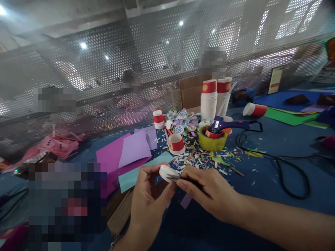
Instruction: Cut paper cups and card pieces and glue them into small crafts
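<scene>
White disc in left grip

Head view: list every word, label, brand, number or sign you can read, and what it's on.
No text is legible.
Gold emblems on the stacked red-and-white paper cups: too blurred.
Pale marking on the dark-blue plastic glue gun: too small.
Upright, pale-screened rectangular phone: too blurred.
Round white piece in the left hand: no lettering visible.

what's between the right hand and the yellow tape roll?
Scattered paper scraps on the blue table, between right hand and roll; head view.
</scene>
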The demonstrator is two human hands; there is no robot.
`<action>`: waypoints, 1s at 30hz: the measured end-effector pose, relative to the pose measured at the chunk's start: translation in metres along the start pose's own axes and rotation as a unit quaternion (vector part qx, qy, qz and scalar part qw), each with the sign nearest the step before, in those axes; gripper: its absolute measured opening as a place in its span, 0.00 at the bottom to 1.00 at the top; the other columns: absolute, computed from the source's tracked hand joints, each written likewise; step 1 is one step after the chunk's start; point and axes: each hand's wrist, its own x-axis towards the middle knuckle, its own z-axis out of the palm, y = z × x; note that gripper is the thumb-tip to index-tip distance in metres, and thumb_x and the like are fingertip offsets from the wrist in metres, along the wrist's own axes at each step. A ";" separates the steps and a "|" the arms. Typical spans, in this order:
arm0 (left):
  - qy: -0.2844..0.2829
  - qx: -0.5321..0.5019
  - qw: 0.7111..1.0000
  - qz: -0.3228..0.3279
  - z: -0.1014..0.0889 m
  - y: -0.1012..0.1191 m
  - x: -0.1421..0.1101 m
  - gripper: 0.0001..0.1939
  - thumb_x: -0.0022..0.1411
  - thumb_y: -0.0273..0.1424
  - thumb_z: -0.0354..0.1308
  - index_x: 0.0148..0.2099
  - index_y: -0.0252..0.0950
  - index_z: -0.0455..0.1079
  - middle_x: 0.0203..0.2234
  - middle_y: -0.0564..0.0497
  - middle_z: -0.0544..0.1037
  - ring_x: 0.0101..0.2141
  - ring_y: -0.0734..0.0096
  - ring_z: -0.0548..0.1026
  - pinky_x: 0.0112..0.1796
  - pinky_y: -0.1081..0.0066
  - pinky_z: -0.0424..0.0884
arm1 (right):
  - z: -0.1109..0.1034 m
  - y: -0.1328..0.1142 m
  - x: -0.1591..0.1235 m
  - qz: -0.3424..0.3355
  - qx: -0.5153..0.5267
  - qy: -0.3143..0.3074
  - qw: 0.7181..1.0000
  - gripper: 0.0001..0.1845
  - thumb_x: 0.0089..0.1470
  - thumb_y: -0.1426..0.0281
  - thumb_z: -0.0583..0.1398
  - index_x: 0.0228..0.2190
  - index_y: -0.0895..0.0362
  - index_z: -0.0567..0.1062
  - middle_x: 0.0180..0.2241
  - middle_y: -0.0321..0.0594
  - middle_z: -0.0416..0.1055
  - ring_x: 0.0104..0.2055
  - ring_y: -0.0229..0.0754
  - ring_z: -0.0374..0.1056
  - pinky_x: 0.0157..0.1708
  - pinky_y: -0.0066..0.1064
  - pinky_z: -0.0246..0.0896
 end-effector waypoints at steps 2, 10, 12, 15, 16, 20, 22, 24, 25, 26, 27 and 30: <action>0.004 0.003 1.000 0.006 0.001 -0.001 -0.001 0.20 0.51 0.30 0.69 0.45 0.39 0.68 0.45 0.48 0.76 0.47 0.65 0.75 0.46 0.68 0.72 | 0.000 0.000 0.000 -0.001 -0.002 0.004 1.000 0.16 0.64 0.61 0.51 0.27 0.56 0.66 0.21 0.31 0.61 0.21 0.33 0.56 0.22 0.30 0.49; 0.000 -0.089 0.994 -0.058 0.004 0.007 -0.002 0.21 0.52 0.32 0.69 0.48 0.40 0.68 0.43 0.50 0.76 0.46 0.67 0.73 0.47 0.71 0.69 | -0.001 -0.003 0.000 -0.008 -0.007 0.008 1.000 0.15 0.64 0.62 0.52 0.28 0.56 0.66 0.21 0.31 0.62 0.21 0.33 0.57 0.22 0.29 0.49; -0.021 -0.125 0.987 -0.099 0.001 0.009 0.000 0.22 0.52 0.33 0.69 0.49 0.40 0.69 0.42 0.50 0.76 0.46 0.67 0.73 0.46 0.71 0.69 | -0.001 -0.003 0.000 -0.010 -0.017 0.011 1.000 0.16 0.64 0.62 0.52 0.28 0.56 0.67 0.22 0.32 0.63 0.21 0.33 0.57 0.23 0.29 0.50; -0.035 -0.145 0.982 -0.117 -0.001 0.009 0.002 0.21 0.51 0.32 0.70 0.47 0.40 0.70 0.40 0.51 0.77 0.43 0.68 0.73 0.45 0.71 0.69 | -0.002 -0.003 -0.001 -0.014 -0.027 0.018 0.999 0.16 0.64 0.62 0.52 0.27 0.56 0.68 0.21 0.32 0.62 0.21 0.33 0.57 0.22 0.29 0.49; -0.034 -0.145 0.982 -0.114 -0.001 0.008 0.002 0.20 0.51 0.31 0.70 0.46 0.40 0.70 0.40 0.51 0.77 0.43 0.69 0.73 0.45 0.72 0.69 | -0.003 -0.003 -0.001 -0.015 -0.028 0.019 0.999 0.15 0.64 0.63 0.52 0.27 0.56 0.67 0.21 0.32 0.62 0.21 0.33 0.56 0.22 0.29 0.49; -0.029 -0.143 0.984 -0.100 -0.001 0.004 0.000 0.18 0.53 0.30 0.69 0.46 0.40 0.70 0.39 0.51 0.77 0.44 0.69 0.72 0.47 0.72 0.67 | -0.001 -0.002 -0.001 -0.016 -0.035 0.016 0.999 0.16 0.64 0.62 0.51 0.27 0.56 0.66 0.21 0.31 0.62 0.21 0.33 0.56 0.22 0.29 0.49; -0.025 -0.144 0.984 -0.097 -0.001 0.003 0.000 0.17 0.53 0.30 0.68 0.46 0.41 0.70 0.40 0.52 0.77 0.44 0.69 0.72 0.48 0.71 0.66 | 0.000 -0.001 0.000 -0.016 -0.039 0.014 0.999 0.16 0.65 0.62 0.51 0.27 0.56 0.66 0.21 0.31 0.62 0.21 0.33 0.56 0.22 0.29 0.49; -0.023 -0.147 0.984 -0.099 0.000 0.003 0.000 0.18 0.53 0.30 0.68 0.46 0.41 0.70 0.40 0.52 0.77 0.45 0.69 0.72 0.48 0.71 0.66 | 0.000 0.000 0.000 -0.015 -0.042 0.011 0.999 0.17 0.65 0.62 0.51 0.26 0.56 0.66 0.21 0.32 0.62 0.21 0.34 0.57 0.22 0.29 0.49; -0.022 -0.147 0.984 -0.100 0.000 0.003 0.000 0.18 0.53 0.30 0.68 0.46 0.41 0.70 0.40 0.52 0.76 0.45 0.68 0.72 0.48 0.71 0.66 | 0.001 0.000 0.000 -0.014 -0.043 0.010 0.999 0.17 0.65 0.62 0.51 0.26 0.56 0.66 0.21 0.32 0.61 0.21 0.34 0.57 0.22 0.29 0.49; -0.021 -0.147 0.984 -0.102 0.000 0.003 0.000 0.18 0.53 0.30 0.68 0.46 0.41 0.70 0.40 0.52 0.76 0.45 0.68 0.72 0.48 0.70 0.66 | 0.001 0.000 0.000 -0.013 -0.045 0.008 0.999 0.17 0.65 0.62 0.51 0.26 0.56 0.66 0.21 0.32 0.61 0.21 0.34 0.57 0.22 0.30 0.49; -0.021 -0.145 0.984 -0.102 0.000 0.003 0.001 0.18 0.53 0.30 0.68 0.46 0.41 0.70 0.41 0.51 0.76 0.45 0.68 0.72 0.48 0.70 0.66 | 0.001 0.000 -0.001 -0.013 -0.046 0.007 0.999 0.17 0.65 0.62 0.51 0.27 0.56 0.66 0.21 0.32 0.62 0.21 0.34 0.57 0.22 0.30 0.49; -0.022 -0.139 0.985 -0.096 -0.001 0.001 0.001 0.17 0.54 0.30 0.68 0.46 0.41 0.70 0.43 0.51 0.76 0.47 0.66 0.71 0.50 0.69 0.65 | 0.001 0.000 -0.001 -0.012 -0.046 0.005 0.999 0.17 0.65 0.62 0.51 0.27 0.56 0.66 0.21 0.32 0.62 0.21 0.34 0.56 0.22 0.30 0.49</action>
